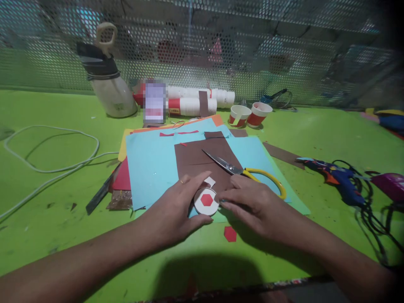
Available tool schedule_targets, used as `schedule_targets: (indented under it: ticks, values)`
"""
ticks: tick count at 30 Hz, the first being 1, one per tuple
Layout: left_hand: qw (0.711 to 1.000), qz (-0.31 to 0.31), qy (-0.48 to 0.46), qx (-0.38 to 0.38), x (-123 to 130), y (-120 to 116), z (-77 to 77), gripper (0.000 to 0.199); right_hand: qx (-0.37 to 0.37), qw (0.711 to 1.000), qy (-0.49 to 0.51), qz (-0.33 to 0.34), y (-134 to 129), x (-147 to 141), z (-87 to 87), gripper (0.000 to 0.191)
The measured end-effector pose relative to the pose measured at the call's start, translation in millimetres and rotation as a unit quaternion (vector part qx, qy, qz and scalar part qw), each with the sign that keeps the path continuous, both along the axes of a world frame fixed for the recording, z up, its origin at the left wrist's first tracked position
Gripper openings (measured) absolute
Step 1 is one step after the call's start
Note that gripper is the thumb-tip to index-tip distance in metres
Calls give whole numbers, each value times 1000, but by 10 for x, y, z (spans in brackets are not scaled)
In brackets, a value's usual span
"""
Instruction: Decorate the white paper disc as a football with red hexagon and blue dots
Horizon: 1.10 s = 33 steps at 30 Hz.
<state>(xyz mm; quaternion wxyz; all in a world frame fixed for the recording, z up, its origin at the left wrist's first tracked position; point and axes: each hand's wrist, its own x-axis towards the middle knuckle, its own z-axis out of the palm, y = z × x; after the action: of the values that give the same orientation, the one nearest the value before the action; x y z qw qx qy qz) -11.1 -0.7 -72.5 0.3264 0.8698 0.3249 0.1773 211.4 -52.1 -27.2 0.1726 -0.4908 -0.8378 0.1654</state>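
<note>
A round white disc (202, 207) with a red hexagon (207, 200) at its centre lies low in the middle of the view. My left hand (181, 204) curls around its left side, thumb and fingers gripping the edge. At its right edge are the bent fingers of my right hand (249, 202), closed together; whatever they may pinch is too small to make out. A small white paper piece (209, 182) shows just above the disc. Yellow-handled scissors (229, 167) lie partly open on brown paper (202, 158), beyond my right hand. Another red hexagon (230, 234) rests on the green table nearer me.
Blue sheets (148, 168) lie under the brown paper. Behind stand a bottle (113, 94), a phone (154, 101), stacked cups (192, 107) and two red-white cups (259, 115). A glue gun (339, 179) with cables is at right, a cutter (101, 191) and white cable (63, 168) left.
</note>
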Motion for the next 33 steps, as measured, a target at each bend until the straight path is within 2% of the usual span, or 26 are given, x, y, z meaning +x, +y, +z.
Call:
schedule_targets:
  ticks: [8,12,16,21,26,33]
  values:
    - [1000,10,-5,1,26,15,-4,86,8,996,-89,21,-96,-87,-71,21]
    - [1000,11,-13,2,23,13,-19,85,6,995,-99,21,-119,-78,-109,18]
    - [1000,17,-16,21,8,12,-43,86,1,997,-74,17,-111,-65,-112,18]
    - [1000,3,-14,25,4,20,-11,85,37,999,-21,-11,-112,-32,-107,26]
    - [1000,-2,-9,18,14,25,7,86,68,996,41,-30,-101,-12,-109,18]
    - [999,4,-24,39,15,14,-22,83,38,992,93,-73,-43,0,-121,17]
